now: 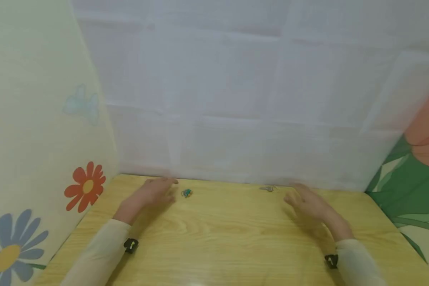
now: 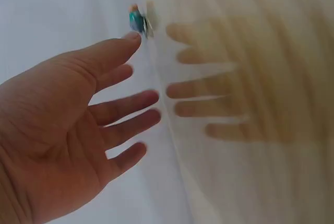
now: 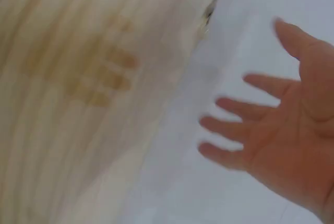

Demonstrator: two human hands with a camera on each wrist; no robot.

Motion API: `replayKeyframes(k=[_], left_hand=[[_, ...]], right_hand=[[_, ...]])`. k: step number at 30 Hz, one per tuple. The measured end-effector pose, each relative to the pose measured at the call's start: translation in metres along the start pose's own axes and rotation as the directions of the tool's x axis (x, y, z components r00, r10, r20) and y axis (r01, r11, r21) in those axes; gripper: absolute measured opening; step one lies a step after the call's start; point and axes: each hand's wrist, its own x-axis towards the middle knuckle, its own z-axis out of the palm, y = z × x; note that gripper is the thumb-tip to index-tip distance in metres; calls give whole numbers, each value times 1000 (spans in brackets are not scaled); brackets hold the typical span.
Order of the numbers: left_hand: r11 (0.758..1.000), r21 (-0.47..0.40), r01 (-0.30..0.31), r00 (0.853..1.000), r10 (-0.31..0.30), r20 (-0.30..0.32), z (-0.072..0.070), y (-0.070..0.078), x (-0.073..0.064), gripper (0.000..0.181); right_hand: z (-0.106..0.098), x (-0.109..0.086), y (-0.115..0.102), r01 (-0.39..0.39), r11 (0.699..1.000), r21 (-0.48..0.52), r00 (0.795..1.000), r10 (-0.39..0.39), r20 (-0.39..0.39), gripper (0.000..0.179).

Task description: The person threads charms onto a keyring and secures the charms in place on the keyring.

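A small teal and orange trinket with a metal ring (image 1: 187,193), likely a keychain, lies near the table's back edge. My left hand (image 1: 153,193) hovers just left of it, fingers spread and holding nothing. In the left wrist view the trinket (image 2: 136,20) appears beyond the thumb tip. Farther right along the same edge lies a key on a ring (image 1: 269,188). Beside that key, on its right, my right hand (image 1: 309,203) is held with fingers apart and nothing in them. The key (image 3: 211,11) shows blurred in the right wrist view.
The wooden table (image 1: 214,238) reaches back to a creased white sheet (image 1: 214,99). A pale wall with painted flowers (image 1: 87,186) borders the left side, and a panel with a large painted flower and leaves (image 1: 411,182) the right. Each forearm wears a small black device (image 1: 130,246).
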Motion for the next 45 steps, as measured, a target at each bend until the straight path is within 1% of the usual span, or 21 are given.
replayKeyframes(k=[2,4,6,7,9,12,15,18,21,24,27,30,32,36,39,43,45], left_hand=[[999,-21,-43,999,44,32,1,9,3,39],[998,-33,-49,997,51,58,3,16,6,29],[999,-23,-43,997,44,62,4,20,7,25],[999,-15,-46,997,47,57,4,21,7,25],[999,1,-54,998,54,43,5,23,7,25],[998,-3,-68,997,68,33,4,24,7,24],[997,-21,-71,997,71,8,5,26,9,22],[997,-22,-75,997,74,-24,10,23,7,17],[994,-17,-105,994,104,-22,16,22,5,10],[990,-18,-143,990,143,-18,20,24,4,6],[983,-27,-181,983,180,-43,18,28,6,10],[976,-33,-214,976,213,-45,16,32,11,14],[976,-21,-215,976,215,-27,13,36,13,13],[982,-4,-189,982,189,20,11,43,14,10],[984,1,-179,983,179,41,12,47,12,9],[981,29,-192,981,191,37,13,51,10,11],[979,52,-195,981,194,23,12,53,9,13]], right_hand=[[6,3,-7,55,996,68,997,-59,49,66],[12,7,-15,70,990,122,993,-81,90,63],[18,12,-20,69,988,140,990,-86,112,61],[21,15,-21,74,986,147,989,-91,115,60],[25,20,-21,62,988,140,990,-79,120,59],[28,26,-18,59,994,97,988,-72,139,58],[27,29,-14,61,997,43,990,-66,124,55],[29,35,-13,85,996,11,992,-86,97,53],[32,36,-10,107,994,-15,990,-105,98,52],[33,37,-7,91,995,-35,990,-87,111,53],[32,41,-4,52,998,-45,993,-47,110,55],[28,46,-2,18,999,-44,995,-13,100,53],[25,47,-3,7,999,-35,995,-3,98,51],[22,48,-6,-28,1000,-13,993,30,112,49],[23,47,-6,-47,999,-7,993,48,111,41],[25,47,-3,-40,999,-16,995,41,89,25],[25,47,-1,-4,1000,-30,998,6,70,20]])
